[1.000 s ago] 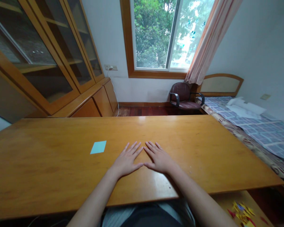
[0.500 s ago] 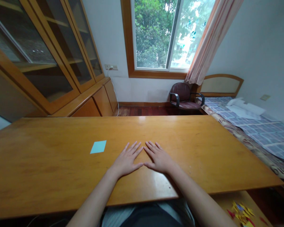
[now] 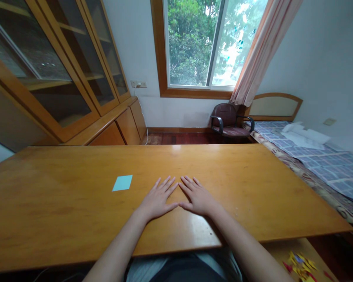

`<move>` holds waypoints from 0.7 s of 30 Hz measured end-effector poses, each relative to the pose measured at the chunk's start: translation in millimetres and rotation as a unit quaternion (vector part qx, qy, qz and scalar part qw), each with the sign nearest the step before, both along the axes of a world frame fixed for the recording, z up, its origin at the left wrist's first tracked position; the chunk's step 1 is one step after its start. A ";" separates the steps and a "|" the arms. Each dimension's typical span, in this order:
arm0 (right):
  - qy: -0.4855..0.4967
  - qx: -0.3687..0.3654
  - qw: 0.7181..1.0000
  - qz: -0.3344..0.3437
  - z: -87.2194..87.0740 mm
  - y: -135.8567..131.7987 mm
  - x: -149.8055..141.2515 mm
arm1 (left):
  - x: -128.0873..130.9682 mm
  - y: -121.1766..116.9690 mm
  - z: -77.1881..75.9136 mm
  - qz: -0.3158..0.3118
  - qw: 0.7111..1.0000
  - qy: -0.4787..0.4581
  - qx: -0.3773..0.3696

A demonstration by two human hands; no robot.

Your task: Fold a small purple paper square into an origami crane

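My left hand (image 3: pixel 159 199) lies flat on the wooden table (image 3: pixel 76 219), palm down with its fingers spread. Beside it, my right hand (image 3: pixel 195 196) rests the same way, fingers apart. The two thumb tips meet or nearly meet; I cannot tell if they touch. Neither hand holds anything. To the left of my left hand, apart from it, a light blue square of paper (image 3: pixel 122 183) lies flat on the tabletop.
An open drawer (image 3: pixel 278 248) below the table's front right edge holds several yellow and red pieces (image 3: pixel 301 266). Behind the table stands a dark red armchair (image 3: pixel 225 117). A bed (image 3: pixel 335 160) is at the right, a glass-doored cabinet (image 3: pixel 85 117) at the left.
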State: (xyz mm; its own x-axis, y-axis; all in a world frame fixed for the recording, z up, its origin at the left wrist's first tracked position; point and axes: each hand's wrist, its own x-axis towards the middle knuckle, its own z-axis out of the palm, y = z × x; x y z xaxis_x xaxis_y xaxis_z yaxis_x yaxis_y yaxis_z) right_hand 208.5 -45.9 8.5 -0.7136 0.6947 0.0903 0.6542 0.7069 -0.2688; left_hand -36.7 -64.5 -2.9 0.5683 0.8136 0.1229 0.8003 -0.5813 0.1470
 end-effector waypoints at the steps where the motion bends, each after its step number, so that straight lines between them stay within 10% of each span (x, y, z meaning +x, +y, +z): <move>1: 0.000 0.001 1.000 -0.001 0.0 -0.2 0.0 | 0.1 -0.1 0.3 0.000 1.000 0.002 -0.003; 21: 0.009 0.007 1.000 0.003 -5.0 1.4 0.6 | -1.4 0.9 -4.6 -0.002 1.000 0.003 0.013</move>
State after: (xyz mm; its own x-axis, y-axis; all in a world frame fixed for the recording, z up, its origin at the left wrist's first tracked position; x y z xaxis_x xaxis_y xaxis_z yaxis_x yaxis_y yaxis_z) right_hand 209.2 -44.5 3.5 -0.7157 0.6894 0.1120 0.6456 0.7142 -0.2705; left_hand -38.2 -63.6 -7.5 0.5718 0.8083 0.1402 0.7994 -0.5874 0.1262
